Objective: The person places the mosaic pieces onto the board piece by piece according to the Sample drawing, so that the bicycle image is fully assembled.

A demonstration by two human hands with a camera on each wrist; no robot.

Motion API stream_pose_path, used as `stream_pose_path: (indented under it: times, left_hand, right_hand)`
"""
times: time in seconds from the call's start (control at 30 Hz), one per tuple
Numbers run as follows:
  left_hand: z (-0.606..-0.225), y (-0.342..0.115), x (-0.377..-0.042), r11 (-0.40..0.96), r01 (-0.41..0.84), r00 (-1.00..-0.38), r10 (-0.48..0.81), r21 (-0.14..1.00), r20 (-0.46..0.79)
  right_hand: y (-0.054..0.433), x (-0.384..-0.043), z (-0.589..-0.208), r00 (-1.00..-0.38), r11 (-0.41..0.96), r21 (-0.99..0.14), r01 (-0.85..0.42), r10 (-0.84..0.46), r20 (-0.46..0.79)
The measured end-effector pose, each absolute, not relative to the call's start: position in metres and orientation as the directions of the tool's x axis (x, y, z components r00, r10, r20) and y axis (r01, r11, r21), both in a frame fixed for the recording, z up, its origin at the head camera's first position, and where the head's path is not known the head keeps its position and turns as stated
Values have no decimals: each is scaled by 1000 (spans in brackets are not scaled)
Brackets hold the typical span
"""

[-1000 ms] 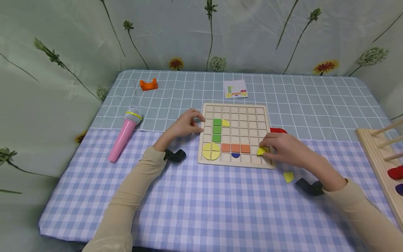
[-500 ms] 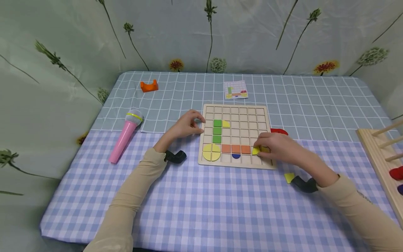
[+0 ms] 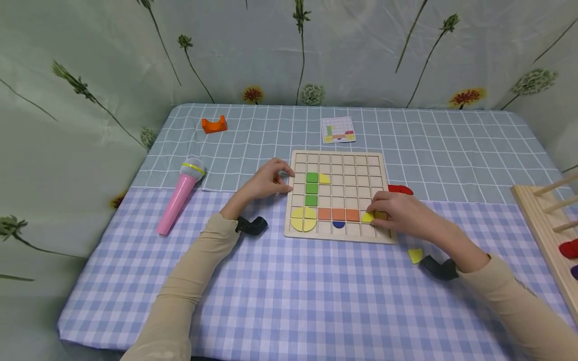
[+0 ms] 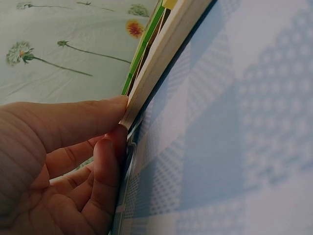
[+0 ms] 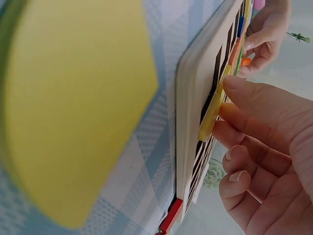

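Note:
A wooden grid board (image 3: 340,239) lies on the table. My left hand (image 3: 267,179) rests at its left edge, thumb and fingertips touching the rim, as the left wrist view also shows. Over the lower right squares, my right hand (image 3: 402,213) pinches a yellow quarter-circle piece (image 3: 368,217), just right of three orange squares (image 3: 338,214). Another yellow piece (image 3: 381,215) shows partly behind its fingers. Several yellow quarters (image 3: 303,219) form a circle at lower left, with green squares (image 3: 311,188), a lone yellow quarter (image 3: 324,178) and a blue half-circle (image 3: 338,224) also on the board.
A loose yellow quarter (image 3: 415,255) and red pieces (image 3: 401,189) lie right of the board. Behind it is a pattern card (image 3: 338,130). A pink microphone (image 3: 176,200) and orange holder (image 3: 214,124) lie left; a wooden rack (image 3: 546,225) stands right.
My right hand has shifted left across the board with the yellow piece, which now sits beside the orange squares. The left hand keeps its place at the board's edge.

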State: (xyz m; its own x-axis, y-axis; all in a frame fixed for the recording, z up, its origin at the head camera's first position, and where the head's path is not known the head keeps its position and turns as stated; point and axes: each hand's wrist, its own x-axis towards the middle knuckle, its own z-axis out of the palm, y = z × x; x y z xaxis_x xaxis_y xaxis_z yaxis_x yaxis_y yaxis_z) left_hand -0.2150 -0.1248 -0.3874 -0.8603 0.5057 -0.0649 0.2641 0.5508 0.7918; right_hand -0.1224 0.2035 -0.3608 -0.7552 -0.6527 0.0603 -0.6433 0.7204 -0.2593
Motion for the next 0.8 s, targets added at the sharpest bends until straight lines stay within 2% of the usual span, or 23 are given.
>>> stream_pose_path:
  times: [0.27, 0.47, 0.8]
  left_hand:
    - [-388, -124, -215, 546, 260, -858, 508, 796, -68]
    - [-389, -123, -216, 542, 262, -860, 507, 799, -62]
    - [-391, -125, -218, 554, 261, -859, 507, 791, -72]
  right_hand:
    - [218, -108, -352, -799, 762, -260, -593, -596, 76]
    - [235, -92, -348, -790, 760, -221, -612, -598, 132]
    - [255, -66, -349, -873, 855, -245, -457, -484, -61]
